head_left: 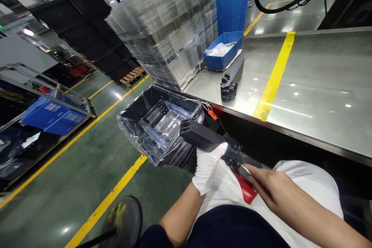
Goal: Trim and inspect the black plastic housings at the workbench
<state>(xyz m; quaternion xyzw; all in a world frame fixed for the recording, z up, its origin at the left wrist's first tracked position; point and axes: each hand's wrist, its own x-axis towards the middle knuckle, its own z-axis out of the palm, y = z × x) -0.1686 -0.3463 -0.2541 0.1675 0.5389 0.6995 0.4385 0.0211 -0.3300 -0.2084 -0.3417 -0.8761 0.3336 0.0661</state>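
My left hand (pixel 208 166), in a white glove, is closed around a long black plastic housing (pixel 202 135) held above my lap. One end of the housing, with slots in it, points toward a plastic-lined bin on the left. At its other end, my bare right hand (pixel 269 184) pinches a slim, shiny metal tool (pixel 243 169) against or very near the housing; its exact kind is not clear. Below the tool, something smooth and red (pixel 245 190) shows by my legs. A similar black housing (pixel 232 79) lies on the steel table.
The steel table (pixel 314 85) has a yellow tape stripe (pixel 276 73). A blue bin (pixel 222 56) with white bags and tall stacked clear trays (pixel 171 19) stand on it. The lined black bin (pixel 135 112) holds wrapped parts. A round stool (pixel 122 221) and a cart (pixel 49 100) are left.
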